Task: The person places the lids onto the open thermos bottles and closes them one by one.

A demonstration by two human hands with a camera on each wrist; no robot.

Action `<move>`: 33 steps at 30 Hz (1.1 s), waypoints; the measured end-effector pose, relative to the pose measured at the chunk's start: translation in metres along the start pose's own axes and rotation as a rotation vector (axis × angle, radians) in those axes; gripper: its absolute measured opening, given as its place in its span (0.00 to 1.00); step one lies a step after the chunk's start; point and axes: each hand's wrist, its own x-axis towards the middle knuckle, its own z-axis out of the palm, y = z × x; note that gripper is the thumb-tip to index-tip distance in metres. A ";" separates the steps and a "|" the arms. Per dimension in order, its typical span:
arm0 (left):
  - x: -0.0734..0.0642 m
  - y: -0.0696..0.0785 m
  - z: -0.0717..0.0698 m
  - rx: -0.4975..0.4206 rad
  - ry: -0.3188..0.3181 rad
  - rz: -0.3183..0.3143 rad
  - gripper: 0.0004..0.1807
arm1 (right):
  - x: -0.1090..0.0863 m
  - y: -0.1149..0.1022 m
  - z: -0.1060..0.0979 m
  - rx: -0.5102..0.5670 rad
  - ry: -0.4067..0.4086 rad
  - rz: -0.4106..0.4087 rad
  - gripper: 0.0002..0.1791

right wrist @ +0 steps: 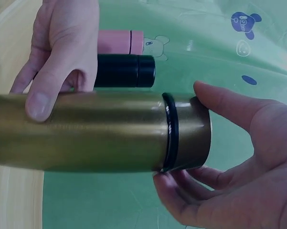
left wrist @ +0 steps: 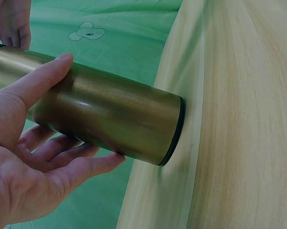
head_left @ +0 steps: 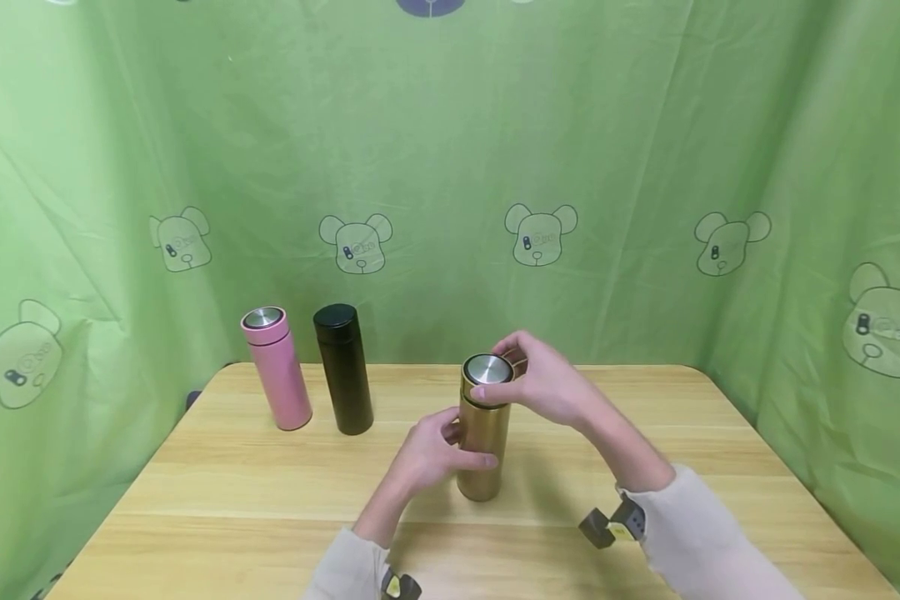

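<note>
A gold thermos bottle [head_left: 483, 437] is held upright over the middle of the wooden table. My left hand [head_left: 429, 454] grips its body, thumb across the front and fingers behind. The right hand [head_left: 551, 385] holds the lid [head_left: 489, 369], which has a silver disc on top, with the thumb on one side and fingers on the other. A dark ring [right wrist: 170, 131] shows between lid and body in the right wrist view. The bottle's black-rimmed base [left wrist: 174, 133] appears in the left wrist view; whether it touches the table is hard to tell.
A pink thermos bottle [head_left: 281, 375] and a black thermos bottle [head_left: 345, 375] stand side by side at the back left of the table [head_left: 270, 517]. Green curtains [head_left: 450, 167] with bear-head prints enclose the table at the back and both sides.
</note>
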 end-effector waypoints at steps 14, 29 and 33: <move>0.000 -0.001 0.000 0.005 0.005 -0.005 0.38 | -0.005 -0.005 -0.006 0.026 -0.103 -0.103 0.46; 0.000 0.000 -0.001 0.017 0.005 -0.002 0.37 | -0.004 -0.005 -0.005 0.018 -0.093 -0.096 0.37; 0.000 0.000 -0.001 0.015 0.001 -0.001 0.37 | -0.003 -0.004 -0.003 0.017 -0.063 -0.069 0.38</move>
